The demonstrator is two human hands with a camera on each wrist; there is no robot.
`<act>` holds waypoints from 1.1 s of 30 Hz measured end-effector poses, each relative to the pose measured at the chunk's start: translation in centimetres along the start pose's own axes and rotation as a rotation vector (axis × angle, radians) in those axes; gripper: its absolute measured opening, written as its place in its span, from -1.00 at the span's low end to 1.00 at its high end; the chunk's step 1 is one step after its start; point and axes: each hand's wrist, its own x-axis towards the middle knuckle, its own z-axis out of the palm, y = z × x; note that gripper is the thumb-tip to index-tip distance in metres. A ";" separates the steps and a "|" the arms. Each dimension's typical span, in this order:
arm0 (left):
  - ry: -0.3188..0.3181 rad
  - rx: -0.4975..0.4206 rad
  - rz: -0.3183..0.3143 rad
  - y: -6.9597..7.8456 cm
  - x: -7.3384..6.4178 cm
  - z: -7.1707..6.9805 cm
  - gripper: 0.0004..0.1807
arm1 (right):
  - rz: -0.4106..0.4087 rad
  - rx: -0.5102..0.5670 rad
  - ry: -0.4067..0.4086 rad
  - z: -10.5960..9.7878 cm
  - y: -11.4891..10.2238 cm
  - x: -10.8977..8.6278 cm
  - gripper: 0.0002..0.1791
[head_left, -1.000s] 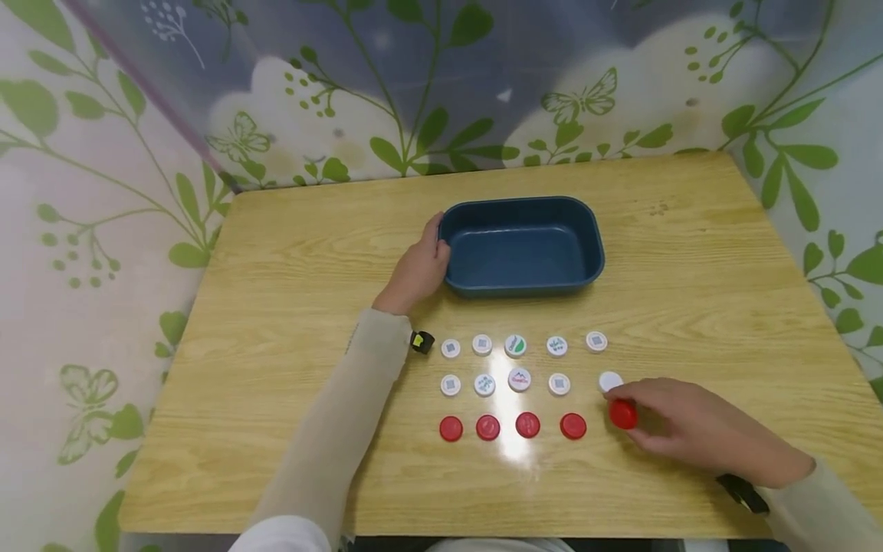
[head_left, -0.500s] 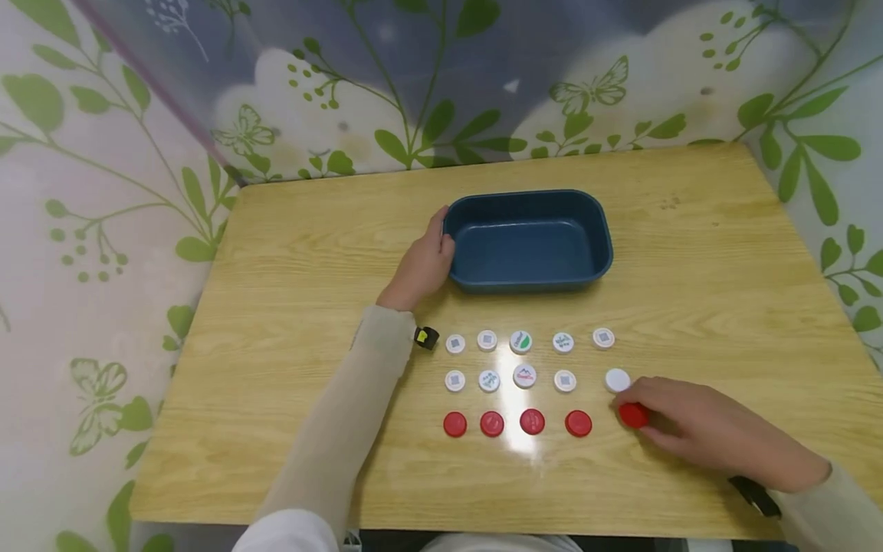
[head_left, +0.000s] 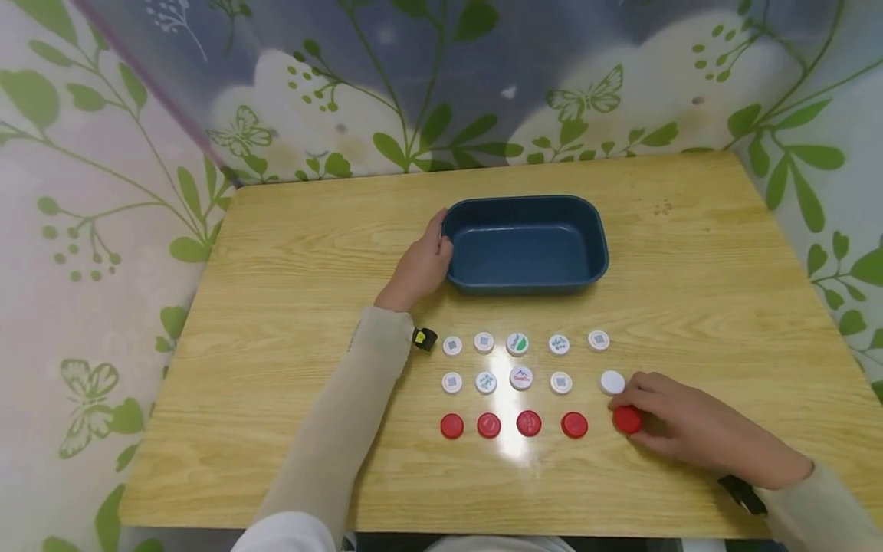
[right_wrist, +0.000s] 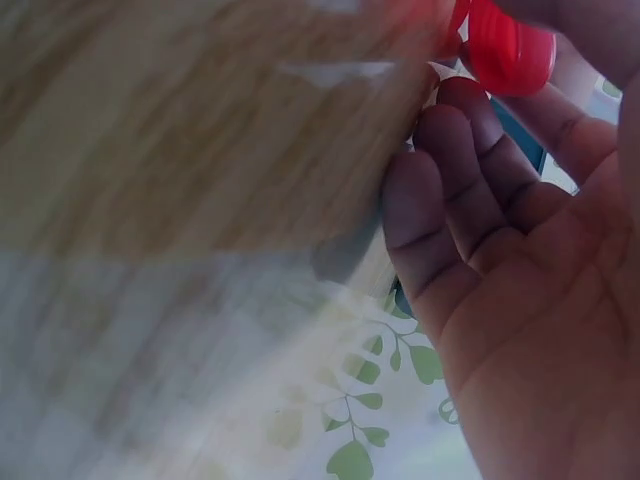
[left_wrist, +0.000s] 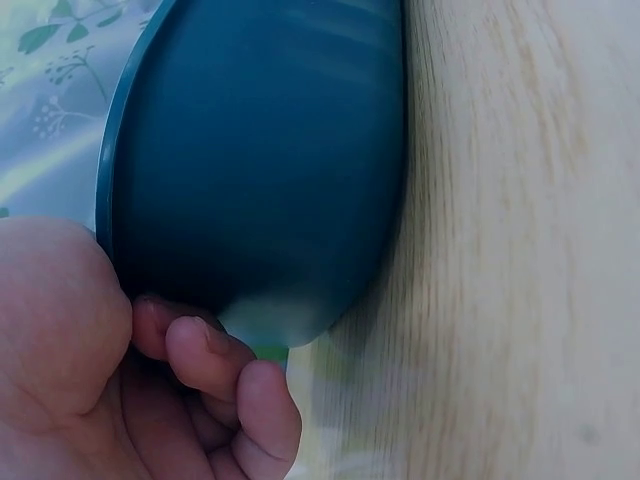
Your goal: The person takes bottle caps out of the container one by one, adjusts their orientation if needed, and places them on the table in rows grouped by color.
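A dark blue plastic basin [head_left: 524, 289] stands toward the back of the table. My left hand [head_left: 419, 264] grips its left end, the thumb at the rim and the other fingers curled against the outer wall in the left wrist view. At the front right, my right hand [head_left: 683, 425] pinches a red bottle cap [head_left: 627, 419] between thumb and index finger. This cap is at the right end of a row of red bottle caps [head_left: 528, 423]. Just behind it lies a plain white cap [head_left: 612, 382]. In the right wrist view the red cap [right_wrist: 512, 50] is partly cut off.
Two rows of white bottle caps lie between the basin and the red row, among them one with a green print [head_left: 517, 344] and one with a red print [head_left: 521, 377]. The wooden table [head_left: 297, 268] meets a leaf-patterned wall [head_left: 441, 92] at the back.
The pinched red cap has shifted slightly toward the table's front edge, away from the plain white cap. My left hand keeps its hold on the basin. The head view has swayed a little.
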 end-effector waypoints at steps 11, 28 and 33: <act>-0.013 0.009 0.006 0.4 0.3 0.6 -0.36 | -0.025 -0.012 0.022 0.4 0.4 -0.5 -0.49; -0.002 -0.002 -0.016 0.8 0.9 1.4 -0.36 | 0.076 0.024 -0.074 -0.4 0.7 -0.7 -0.59; 0.030 -0.017 0.001 0.9 1.3 1.8 -0.34 | 0.187 0.023 -0.141 -0.9 1.0 -0.6 -0.60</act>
